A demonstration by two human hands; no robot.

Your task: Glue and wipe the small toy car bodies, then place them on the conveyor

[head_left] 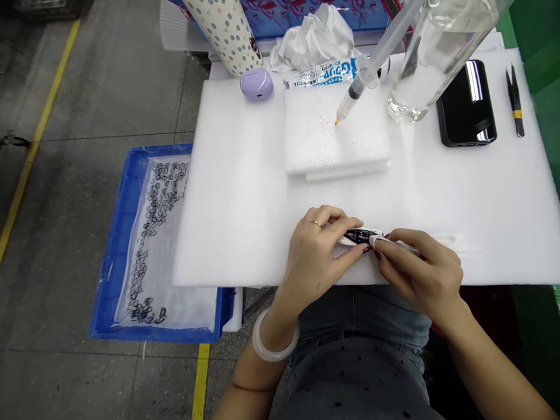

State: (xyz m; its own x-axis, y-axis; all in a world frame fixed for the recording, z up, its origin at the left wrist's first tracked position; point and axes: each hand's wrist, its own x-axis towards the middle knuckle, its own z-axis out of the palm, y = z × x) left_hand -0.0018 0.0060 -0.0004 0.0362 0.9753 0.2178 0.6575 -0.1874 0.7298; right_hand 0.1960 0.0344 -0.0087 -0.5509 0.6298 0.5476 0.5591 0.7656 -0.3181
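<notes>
Close to the foam sheet's front edge, my left hand (315, 248) pinches a small glossy black part with a white rim (359, 235) between thumb and fingers. My right hand (422, 265) is closed on a thin white piece (375, 238), which looks like cloth or a swab, and its tip meets the black part's right end. The fingers hide most of this white piece. Beyond the hands, a syringe (349, 105) with an orange tip stands tilted over a white foam block (336, 131).
A clear bottle (405, 105), a black phone-like device (468, 105) and tweezers (515, 102) are at the right. Behind the block are a glue tube (321, 74), crumpled tissue (317, 38) and a purple case (256, 85). A blue tray (107, 256) of small black rings stands lower left.
</notes>
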